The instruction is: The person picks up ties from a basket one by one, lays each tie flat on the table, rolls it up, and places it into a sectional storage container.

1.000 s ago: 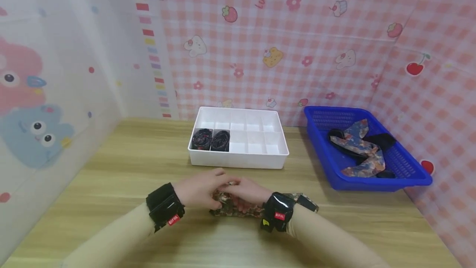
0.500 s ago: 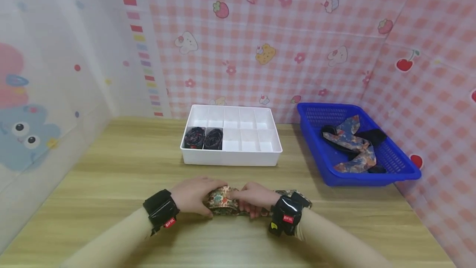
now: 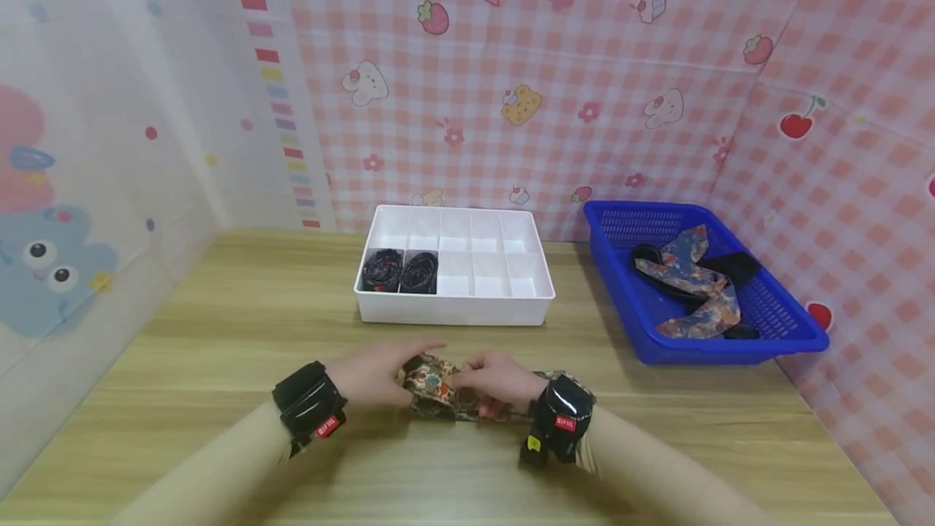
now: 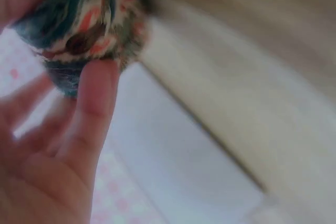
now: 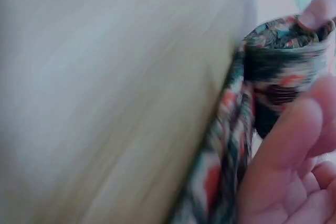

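Observation:
A floral-patterned necktie (image 3: 431,381), partly rolled up, lies on the table in front of the white box. My left hand (image 3: 376,373) holds the roll from the left; in the left wrist view, its thumb presses the patterned roll (image 4: 84,38) with other fingers behind. Close by on the right, my right hand (image 3: 500,380) grips the necktie where the roll meets the unrolled length. In the right wrist view the roll (image 5: 283,77) stands on edge, its coils facing up, and the loose strip (image 5: 215,166) trails towards the wrist. My right fingertips are partly hidden.
Behind the hands stands a white divided box (image 3: 453,309); two dark rolled neckties (image 3: 382,270) sit in its front-left compartments. To the right, a blue basket (image 3: 628,323) holds loose neckties, one blue-and-orange floral (image 3: 712,316) and dark ones. Patterned cloth hangs behind.
One second ago the hands overlapped above the roll; they have since moved apart, showing more of it. The left hand has turned slightly with the roll. The head view has also shifted.

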Motion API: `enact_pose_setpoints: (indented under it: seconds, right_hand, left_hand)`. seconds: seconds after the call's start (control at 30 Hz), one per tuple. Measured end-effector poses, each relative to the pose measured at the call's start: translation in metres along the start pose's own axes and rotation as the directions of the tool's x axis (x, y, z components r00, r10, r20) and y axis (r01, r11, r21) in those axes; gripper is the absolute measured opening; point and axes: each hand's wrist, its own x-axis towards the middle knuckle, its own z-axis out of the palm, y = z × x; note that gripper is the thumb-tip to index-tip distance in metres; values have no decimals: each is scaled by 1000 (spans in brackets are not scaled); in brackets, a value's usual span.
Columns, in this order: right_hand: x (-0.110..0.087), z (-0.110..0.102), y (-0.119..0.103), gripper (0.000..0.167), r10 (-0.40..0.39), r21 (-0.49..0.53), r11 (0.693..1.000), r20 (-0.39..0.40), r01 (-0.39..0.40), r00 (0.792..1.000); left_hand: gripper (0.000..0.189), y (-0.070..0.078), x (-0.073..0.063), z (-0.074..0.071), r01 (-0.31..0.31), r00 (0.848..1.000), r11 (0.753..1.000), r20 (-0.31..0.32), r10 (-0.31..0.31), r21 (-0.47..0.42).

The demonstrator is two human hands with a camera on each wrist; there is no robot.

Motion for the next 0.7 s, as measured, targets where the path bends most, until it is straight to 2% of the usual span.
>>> enact_pose_setpoints:
  seconds: [0.1, 0.2, 0.33, 0.4, 0.43, 0.53, 0.6, 0.7]
  right_hand:
    - [-1, -3, 0, 25, 6, 84, 996, 35, -9, 999]
    - [-6, -8, -2, 42, 43, 88, 995, 46, -47, 998]
    - [-17, -13, -1, 64, 86, -27, 996, 1, -85, 996]
    - [-21, -16, 2, 65, 89, -91, 992, -26, -91, 996]
    - [-22, -17, 3, 64, 90, -120, 988, -38, -94, 995]
    - [-26, -22, 8, 60, 95, -174, 979, -70, -106, 993]
    - [-28, -25, 11, 55, 108, -196, 973, -81, -122, 991]
    - [-30, -29, 15, 50, 118, -249, 959, -92, -138, 989]
  left_hand:
    - [84, 12, 5, -5, -16, 999, 999, -51, 18, 31]
    - [85, 22, 10, -3, -35, 996, 999, -78, 36, 22]
    - [86, 32, 17, 4, -81, 994, 995, -79, 77, -53]
    - [82, 35, 20, 7, -104, 992, 989, -78, 96, -102]
    - [79, 36, 21, 9, -113, 991, 989, -82, 105, -98]
    - [74, 31, 26, 16, -104, 992, 994, -79, 101, -38]
    - [76, 26, 28, 22, -83, 994, 996, -67, 86, 37]
    - [82, 18, 31, 31, -57, 998, 992, -22, 60, 109]
